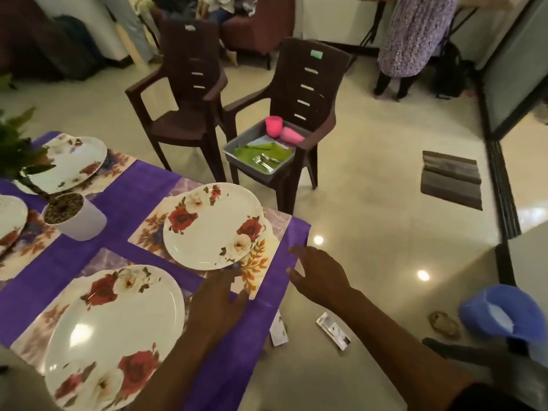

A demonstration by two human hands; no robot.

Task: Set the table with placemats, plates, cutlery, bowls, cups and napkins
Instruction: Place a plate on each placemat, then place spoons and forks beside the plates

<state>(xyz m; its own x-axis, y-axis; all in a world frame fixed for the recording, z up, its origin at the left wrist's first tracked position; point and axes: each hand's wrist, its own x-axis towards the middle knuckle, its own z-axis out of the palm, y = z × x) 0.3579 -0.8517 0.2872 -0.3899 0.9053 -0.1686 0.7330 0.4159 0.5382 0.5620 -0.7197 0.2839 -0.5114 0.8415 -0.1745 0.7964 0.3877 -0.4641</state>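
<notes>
**Four plates down, tray still on the chair**

Room: glossy cream tile floor, ceiling lights mirrored in it as bright dots. Dark ribbed mat on the floor well beyond the right grip.

Worktop: covered in a purple cloth, matte, slightly crinkled. Four floral placemats, marbled lilac with printed blossoms; the near-right placemat lies just ahead of both grips. Each mat carries a plate, glossy white, scalloped rim, red and cream roses. Near plate sits left of the left grip; second plate just ahead of it; third plate far left; fourth plate cut by the frame edge. White pot with a plant between them.

Two brown moulded plastic chairs, slatted backs. The left chair carries a small white label, the right chair a green one; neither readable. On the right chair's seat, well ahead of the grips: grey tray holding two pink cups, green napkins, metal cutlery.

Left grip: fingers straight, spread, resting on the cloth and placemat edge, holding nothing. Right grip: fingers apart, loosely bent, in the air past the worktop's corner, holding nothing.

Small white packet on the floor under the right forearm, print too blurred to read.
</notes>
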